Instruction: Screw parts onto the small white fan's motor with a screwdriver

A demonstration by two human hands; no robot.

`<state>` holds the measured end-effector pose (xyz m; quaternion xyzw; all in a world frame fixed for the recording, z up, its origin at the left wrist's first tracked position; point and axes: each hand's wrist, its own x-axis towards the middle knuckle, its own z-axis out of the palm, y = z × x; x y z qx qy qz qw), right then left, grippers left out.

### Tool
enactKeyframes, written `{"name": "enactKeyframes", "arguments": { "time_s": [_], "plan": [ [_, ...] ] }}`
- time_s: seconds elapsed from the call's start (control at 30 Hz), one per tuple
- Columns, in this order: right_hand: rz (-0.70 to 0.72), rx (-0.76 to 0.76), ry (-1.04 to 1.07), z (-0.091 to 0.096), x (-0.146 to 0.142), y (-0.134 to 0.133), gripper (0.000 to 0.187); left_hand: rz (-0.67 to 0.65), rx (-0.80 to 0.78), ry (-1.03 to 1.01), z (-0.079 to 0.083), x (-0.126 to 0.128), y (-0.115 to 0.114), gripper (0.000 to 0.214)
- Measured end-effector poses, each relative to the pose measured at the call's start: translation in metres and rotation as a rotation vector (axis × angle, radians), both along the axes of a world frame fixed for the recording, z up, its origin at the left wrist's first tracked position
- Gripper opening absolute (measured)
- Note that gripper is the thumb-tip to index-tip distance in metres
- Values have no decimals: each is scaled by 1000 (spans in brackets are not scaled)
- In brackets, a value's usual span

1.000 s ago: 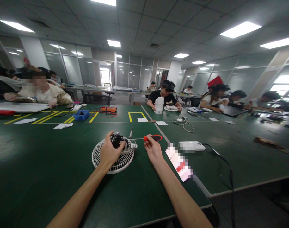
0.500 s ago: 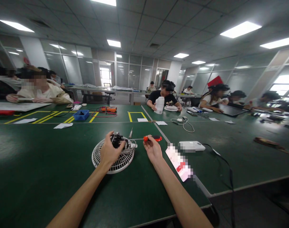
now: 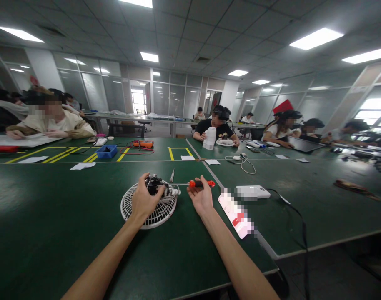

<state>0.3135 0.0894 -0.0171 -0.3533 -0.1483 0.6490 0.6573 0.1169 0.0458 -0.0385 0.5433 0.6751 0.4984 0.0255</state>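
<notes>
My left hand (image 3: pixel 144 199) is closed around a small black motor assembly with wires (image 3: pixel 156 186), which sits on a white round fan grille (image 3: pixel 156 210) lying flat on the green table (image 3: pixel 53 216). My right hand (image 3: pixel 200 196) pinches a screwdriver with a red-and-black handle (image 3: pixel 201 183); its thin shaft points left toward the motor. A second slim tool (image 3: pixel 172 175) lies on the table just behind the grille.
A phone (image 3: pixel 237 212) and a white power bank (image 3: pixel 252 191) with a black cable lie right of my right hand, near the table edge. A blue tray (image 3: pixel 107 151), orange meter (image 3: pixel 143 143), papers and a white cable lie farther back. Several people sit at the far tables.
My right hand has shifted slightly left with the screwdriver, bringing the handle closer to the motor. My left hand keeps its grip in place.
</notes>
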Motion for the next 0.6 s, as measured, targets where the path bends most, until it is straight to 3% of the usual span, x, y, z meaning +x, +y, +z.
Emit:
{"name": "enactKeyframes", "arguments": {
  "time_s": [0.1,0.37,0.6],
  "plan": [
    [-10,5,-34,-2,1,1,29,-10,0,-2,0,0,0,74],
    [10,7,22,-2,5,6,18,-6,-16,-21,1,1,0,74],
    [-1,34,39,-2,7,5,28,-2,-15,-12,1,1,-1,73]
  ]
}}
